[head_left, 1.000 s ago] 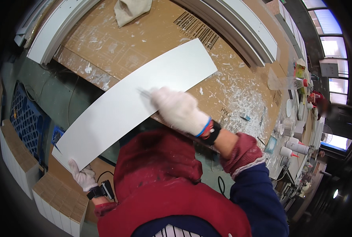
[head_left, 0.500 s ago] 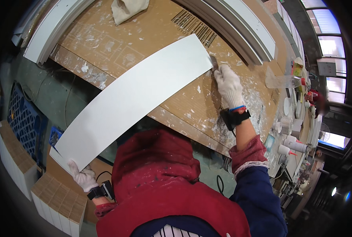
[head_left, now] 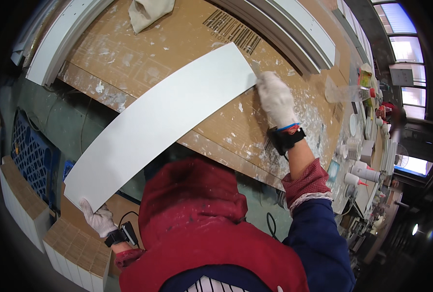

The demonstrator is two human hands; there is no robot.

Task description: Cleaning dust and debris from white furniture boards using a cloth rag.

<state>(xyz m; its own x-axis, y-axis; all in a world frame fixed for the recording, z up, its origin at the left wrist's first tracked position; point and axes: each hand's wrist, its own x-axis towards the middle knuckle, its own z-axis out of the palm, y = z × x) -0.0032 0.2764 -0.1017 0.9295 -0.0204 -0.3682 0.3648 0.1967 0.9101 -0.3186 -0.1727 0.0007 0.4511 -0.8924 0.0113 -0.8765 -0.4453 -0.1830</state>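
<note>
**Right hand (head_left: 276, 97) now at the far end of a curved white panel (head_left: 160, 124)**

A cardboard-covered workbench (head_left: 177, 48) spans the upper middle. The panel slants across its near edge, lower-left end jutting beyond. The gloved right hand, over the panel's middle a second ago, is curled at its far end, so work seems to have passed from face to end edge; whether it grips panel or tool, I cannot tell. The gloved left hand (head_left: 99, 219) still pinches the near end.
</note>
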